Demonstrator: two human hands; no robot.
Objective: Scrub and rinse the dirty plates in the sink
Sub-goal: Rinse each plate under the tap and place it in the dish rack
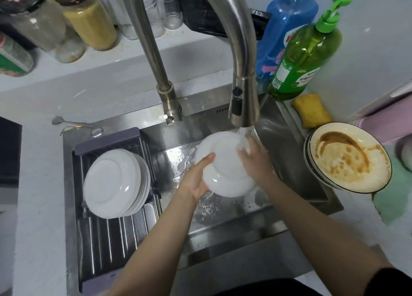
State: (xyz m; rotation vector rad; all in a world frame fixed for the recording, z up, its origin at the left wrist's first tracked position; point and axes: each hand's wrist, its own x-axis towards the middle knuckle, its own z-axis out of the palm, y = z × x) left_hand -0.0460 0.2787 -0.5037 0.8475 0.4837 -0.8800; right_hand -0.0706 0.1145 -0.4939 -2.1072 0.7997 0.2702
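A white plate (225, 162) is held bottom side up over the steel sink (223, 220), under water running from the tap head (244, 104). My left hand (198, 177) grips the plate's lower left rim, thumb across its underside. My right hand (254, 160) lies on the plate's right side where the water lands, fingers bent over the edge. A stack of dirty plates (347, 160) with brown sauce smears sits on the sink's right edge. Several clean white plates (116, 184) lean upside down on the drying rack (107, 246) at left.
A yellow sponge (311, 111) lies by the green dish soap bottle (305, 50) and a blue bottle (287, 24) at back right. Jars (89, 21) line the back ledge. A spoon (66, 121) lies on the counter left of the tap. A green cloth (396, 197) lies at right.
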